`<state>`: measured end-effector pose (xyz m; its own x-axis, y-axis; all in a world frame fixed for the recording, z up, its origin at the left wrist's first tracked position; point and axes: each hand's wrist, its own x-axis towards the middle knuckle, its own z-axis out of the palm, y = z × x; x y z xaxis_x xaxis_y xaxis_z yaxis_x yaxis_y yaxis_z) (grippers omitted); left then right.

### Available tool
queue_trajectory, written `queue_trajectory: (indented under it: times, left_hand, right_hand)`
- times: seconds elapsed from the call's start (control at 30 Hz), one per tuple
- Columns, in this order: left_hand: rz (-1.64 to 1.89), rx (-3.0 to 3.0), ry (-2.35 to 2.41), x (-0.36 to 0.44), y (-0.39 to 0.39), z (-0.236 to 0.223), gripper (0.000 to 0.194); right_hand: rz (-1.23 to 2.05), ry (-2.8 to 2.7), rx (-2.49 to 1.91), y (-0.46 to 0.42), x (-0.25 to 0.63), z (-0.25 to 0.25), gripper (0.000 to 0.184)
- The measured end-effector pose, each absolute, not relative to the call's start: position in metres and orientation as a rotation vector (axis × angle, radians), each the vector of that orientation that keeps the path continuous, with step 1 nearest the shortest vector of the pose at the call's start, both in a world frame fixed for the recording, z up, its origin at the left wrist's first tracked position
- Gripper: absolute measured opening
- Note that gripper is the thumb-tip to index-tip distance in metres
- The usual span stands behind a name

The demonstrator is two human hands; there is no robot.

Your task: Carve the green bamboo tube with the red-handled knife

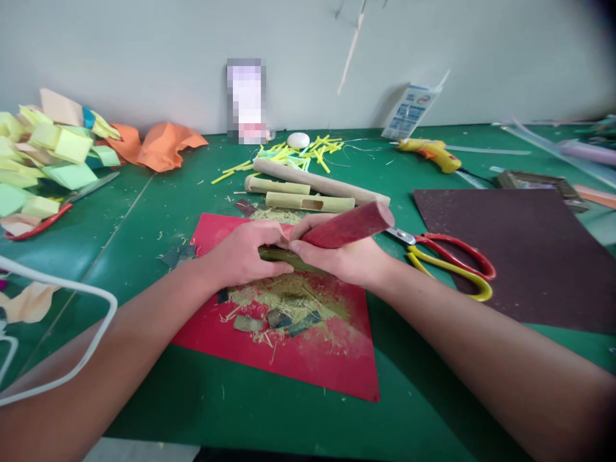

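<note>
My left hand (251, 251) is closed round a greenish length of bamboo (283, 256), held over a red sheet (226, 350). Close against it, my right hand (341, 256) grips a tool by its thick red wooden handle (353, 224), which slants up to the right. The tool's working end is hidden by my fingers and the bamboo. Below my hands, pale shavings (289, 295) and several dark bamboo chips (303, 324) lie on the red sheet. Just beyond, a bamboo piece with a cut slot (310, 203) lies beside another bamboo piece (276, 186).
Behind these lies a wooden stick (320, 179). Scissors with red and yellow handles (457, 263) and a dark brown sheet (520, 256) are at right, a yellow glue gun (430, 154) behind. Folded papers (58, 151) pile up left, near a white wire frame (106, 321).
</note>
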<state>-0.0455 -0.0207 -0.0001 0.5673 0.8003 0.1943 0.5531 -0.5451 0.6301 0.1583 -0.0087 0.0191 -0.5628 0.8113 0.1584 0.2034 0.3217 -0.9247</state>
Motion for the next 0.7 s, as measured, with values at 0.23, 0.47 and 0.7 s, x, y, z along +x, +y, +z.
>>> queue_trajectory:
  times: [0.23,0.47,0.7]
  left_hand:
    - [0.664,2.297,1.054,-0.0456,-0.0200,-0.0009,0.019]
    - [0.665,2.303,1.060,-0.0454,-0.0210,-0.0002,0.019]
    - [0.648,2.283,1.095,-0.0454,-0.0212,-0.0004,0.021]
  right_hand:
    - [1.233,-1.965,-0.841,-0.0058,0.1613,0.0165,0.015]
    - [1.270,-1.938,-0.845,-0.0064,0.1618,0.0172,0.017]
    - [1.320,-1.910,-0.840,-0.0083,0.1598,0.0165,0.016]
